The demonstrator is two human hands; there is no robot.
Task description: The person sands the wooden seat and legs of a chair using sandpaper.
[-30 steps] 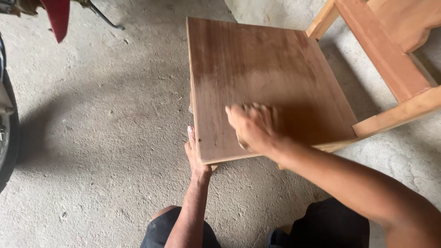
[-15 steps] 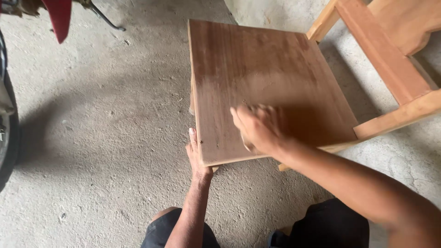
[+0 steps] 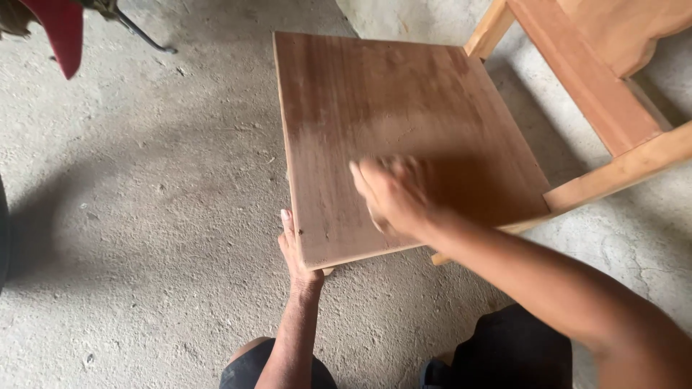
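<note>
Your right hand [image 3: 395, 193] lies palm-down on the seat [image 3: 389, 108], near its front edge and toward its left half. The fingers [image 3: 375, 173] are spread flat and blurred; whether anything is held beneath the palm cannot be told.

Your left hand [image 3: 294, 252] is at the front left corner of the seat. Its fingers are closed on the seat's left edge, with the thumb lying straight along that edge and the other fingers hidden under the board.

The seat is a flat, square, reddish-brown wooden board, part of a chair that stands on the floor [image 3: 144, 216]. The far half of the seat looks darker and the near half paler and dusty. At the seat's right edge a pale wooden rail [image 3: 620, 169] runs out to the right, and a wider plank [image 3: 584, 72] crosses above it at the seat's far right corner. A short wooden leg end [image 3: 441, 257] shows under the seat's front edge, right of your right wrist.

The floor is rough grey concrete. Well left of the seat, at the far left corner of the view, a red part [image 3: 61, 32] and a thin dark rod [image 3: 144, 34] are visible. Your knees in dark cloth [image 3: 504, 353] are just in front of the seat.
</note>
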